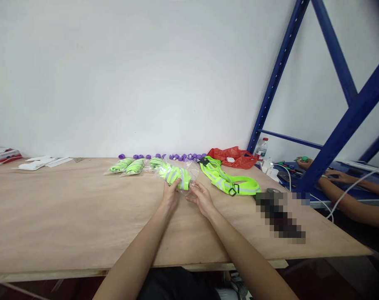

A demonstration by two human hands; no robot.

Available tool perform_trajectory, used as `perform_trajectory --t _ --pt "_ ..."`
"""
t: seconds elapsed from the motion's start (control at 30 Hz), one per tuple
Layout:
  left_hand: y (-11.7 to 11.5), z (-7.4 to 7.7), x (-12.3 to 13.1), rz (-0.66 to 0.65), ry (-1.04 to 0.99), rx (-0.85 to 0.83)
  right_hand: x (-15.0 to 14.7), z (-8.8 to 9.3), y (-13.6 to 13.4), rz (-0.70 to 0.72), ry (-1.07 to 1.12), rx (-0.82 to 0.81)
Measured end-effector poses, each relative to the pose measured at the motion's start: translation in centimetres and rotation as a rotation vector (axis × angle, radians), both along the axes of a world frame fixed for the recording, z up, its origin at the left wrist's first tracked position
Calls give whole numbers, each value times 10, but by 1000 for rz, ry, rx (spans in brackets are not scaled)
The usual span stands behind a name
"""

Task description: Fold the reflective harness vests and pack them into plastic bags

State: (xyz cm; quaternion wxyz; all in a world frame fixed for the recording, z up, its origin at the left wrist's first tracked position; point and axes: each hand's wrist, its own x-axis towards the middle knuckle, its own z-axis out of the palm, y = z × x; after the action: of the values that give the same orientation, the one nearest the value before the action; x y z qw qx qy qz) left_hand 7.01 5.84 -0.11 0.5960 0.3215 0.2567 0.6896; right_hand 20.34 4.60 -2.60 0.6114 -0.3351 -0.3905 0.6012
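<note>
Between my hands, just above the wooden table (83, 216), is a clear plastic bag (176, 175) with a folded neon-yellow reflective strap inside. My left hand (171, 193) grips its lower left side, thumb on the front. With thumb and fingers, my right hand (202, 198) pinches the bag's right end, where the plastic is loose. To the right lies an unbagged reflective strap harness (229, 181) with black buckles. On the left, several bagged straps (134, 166) lie in a row.
Several purple caps (189, 157) line the wall behind. A red plastic bag (234, 157) lies at the back right, near a water bottle (262, 149) and a blue metal frame (342, 121). White papers (42, 162) are far left. Another person's arms (348, 196) work at the right.
</note>
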Motion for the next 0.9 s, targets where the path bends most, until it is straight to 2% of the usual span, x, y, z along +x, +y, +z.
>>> perform_trajectory --t 0.3,0.47,0.53,0.63,0.8,0.9 --pt "-3 17 -39 -491 24 -86 37 0 20 -307 65 -4" --pt "0 3 -38 -651 230 -224 35 -4 20 -290 7 37" --pt "1 -5 -33 -675 279 -239 32 -4 18 -259 -22 69" --pt "0 -11 -24 -624 293 -189 30 -2 16 -220 -60 110" --pt "-6 -3 -20 -544 292 -168 29 3 13 -173 -120 144" --pt "-7 0 -23 -518 358 -174 28 7 10 -136 -177 159"
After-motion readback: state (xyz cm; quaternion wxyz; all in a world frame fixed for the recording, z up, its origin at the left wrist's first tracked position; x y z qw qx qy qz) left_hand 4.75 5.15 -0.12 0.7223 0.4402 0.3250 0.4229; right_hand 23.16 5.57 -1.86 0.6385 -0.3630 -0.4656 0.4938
